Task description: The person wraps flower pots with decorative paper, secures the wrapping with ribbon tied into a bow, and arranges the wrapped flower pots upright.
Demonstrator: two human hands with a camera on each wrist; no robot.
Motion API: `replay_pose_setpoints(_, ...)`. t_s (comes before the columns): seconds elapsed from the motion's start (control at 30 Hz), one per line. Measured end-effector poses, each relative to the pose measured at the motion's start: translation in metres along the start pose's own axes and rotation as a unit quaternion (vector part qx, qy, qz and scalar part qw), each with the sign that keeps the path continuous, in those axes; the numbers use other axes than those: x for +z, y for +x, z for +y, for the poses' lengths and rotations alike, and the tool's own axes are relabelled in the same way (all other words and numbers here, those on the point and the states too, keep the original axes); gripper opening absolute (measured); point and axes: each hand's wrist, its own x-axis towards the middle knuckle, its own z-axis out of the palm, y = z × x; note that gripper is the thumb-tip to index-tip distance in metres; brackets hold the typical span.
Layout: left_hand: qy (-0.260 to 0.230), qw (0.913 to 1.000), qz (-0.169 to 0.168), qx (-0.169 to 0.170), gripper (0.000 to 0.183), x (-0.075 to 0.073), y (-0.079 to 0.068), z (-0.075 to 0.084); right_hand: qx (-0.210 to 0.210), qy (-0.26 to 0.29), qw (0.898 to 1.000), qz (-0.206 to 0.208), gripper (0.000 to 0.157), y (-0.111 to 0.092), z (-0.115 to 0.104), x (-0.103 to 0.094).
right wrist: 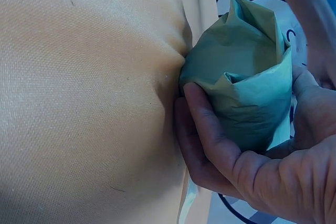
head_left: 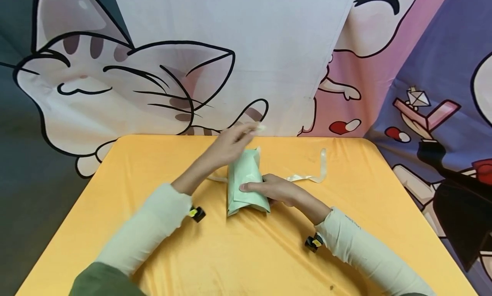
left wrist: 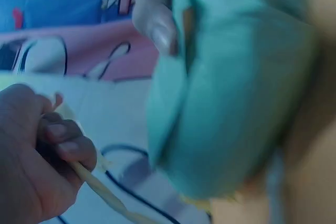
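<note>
On the desk (head_left: 365, 197), your right hand (head_left: 279, 189) grips the near-to-far packet (head_left: 247, 172) from its right, your left hand (head_left: 232, 146) clenching ribbon (left wrist: 108, 196) by its far end.

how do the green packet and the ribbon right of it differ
The packet is mint green, the ribbon cream. The packet is bulky, the ribbon thin and narrow. The right hand holds the packet, while that ribbon stretch lies bent on the yellow cloth. Both look pale.

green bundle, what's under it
The yellow tablecloth lies beneath the green bundle. Pale ribbon shows on either side of it, but the bundle covers whatever lies directly underneath, so whether the ribbon runs through cannot be seen.
</note>
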Motion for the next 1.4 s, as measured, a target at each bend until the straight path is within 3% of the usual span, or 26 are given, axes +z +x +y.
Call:
replay_pose_setpoints(0.07, 0.091, 0.9943, -0.052, 0.015, 0.052, 0.010, 0.014, 0.014, -0.004, 0.001, 1.000, 0.000, 0.052, 0.001, 0.001, -0.001)
replay_pose_setpoints(0.13, 0.181, 0.9779, -0.101, 0.024, 0.060, 0.018, 0.023, 0.024, -0.009, 0.000, 1.000, 0.000, 0.051, 0.001, 0.003, -0.002)
replay_pose_setpoints(0.17, 0.209, 0.9706, -0.117, 0.024, 0.064, 0.021, 0.025, 0.028, -0.011, -0.001, 1.000, 0.001, 0.050, 0.001, 0.003, -0.002)
replay_pose_setpoints(0.23, 0.224, 0.9680, -0.114, 0.005, 0.068, 0.026, 0.024, 0.031, -0.009, 0.002, 1.000, 0.001, 0.050, 0.001, 0.003, -0.002)
replay_pose_setpoints(0.37, 0.152, 0.9842, -0.014, -0.089, 0.059, 0.027, 0.001, 0.029, -0.008, 0.009, 1.000, -0.008, 0.050, 0.002, 0.002, -0.002)
replay_pose_setpoints(0.43, 0.115, 0.9816, 0.012, -0.151, 0.056, 0.021, -0.016, 0.022, -0.009, 0.011, 1.000, -0.012, 0.050, 0.003, 0.002, -0.001)
replay_pose_setpoints(0.5, 0.094, 0.9716, -0.017, -0.217, 0.062, 0.015, -0.032, 0.012, -0.013, 0.012, 1.000, -0.013, 0.051, 0.003, 0.000, -0.001)
replay_pose_setpoints(0.57, 0.057, 0.9611, -0.073, -0.260, 0.069, 0.012, -0.047, -0.003, -0.015, 0.015, 1.000, -0.015, 0.053, 0.003, 0.000, -0.001)
replay_pose_setpoints(0.63, -0.022, 0.9463, -0.126, -0.297, 0.073, 0.013, -0.059, -0.018, -0.015, 0.016, 1.000, -0.015, 0.055, 0.003, 0.001, -0.001)
replay_pose_setpoints(0.7, -0.112, 0.9268, -0.156, -0.323, 0.073, 0.018, -0.068, -0.032, -0.014, 0.018, 1.000, -0.012, 0.056, 0.003, 0.002, -0.002)
replay_pose_setpoints(0.8, -0.227, 0.8973, -0.160, -0.343, 0.072, 0.028, -0.075, -0.048, -0.015, 0.016, 1.000, -0.009, 0.057, 0.003, 0.004, -0.003)
replay_pose_setpoints(1.0, -0.324, 0.8729, -0.135, -0.339, 0.062, 0.038, -0.078, -0.058, -0.016, 0.015, 1.000, -0.012, 0.058, 0.004, 0.003, -0.001)
replay_pose_setpoints(1.07, -0.340, 0.8685, -0.129, -0.337, 0.059, 0.039, -0.079, -0.058, -0.017, 0.015, 1.000, -0.014, 0.058, 0.004, 0.001, -0.001)
replay_pose_setpoints(1.13, -0.342, 0.8696, -0.124, -0.333, 0.059, 0.040, -0.080, -0.058, -0.020, 0.008, 1.000, -0.011, 0.058, 0.004, 0.001, -0.001)
replay_pose_setpoints(1.23, -0.332, 0.8749, -0.119, -0.332, 0.060, 0.043, -0.080, -0.057, -0.008, -0.068, 0.997, 0.018, 0.055, 0.000, -0.003, -0.006)
replay_pose_setpoints(1.4, -0.324, 0.8771, -0.120, -0.334, 0.060, 0.045, -0.079, -0.057, 0.022, -0.213, 0.972, 0.099, 0.064, -0.011, -0.017, -0.024)
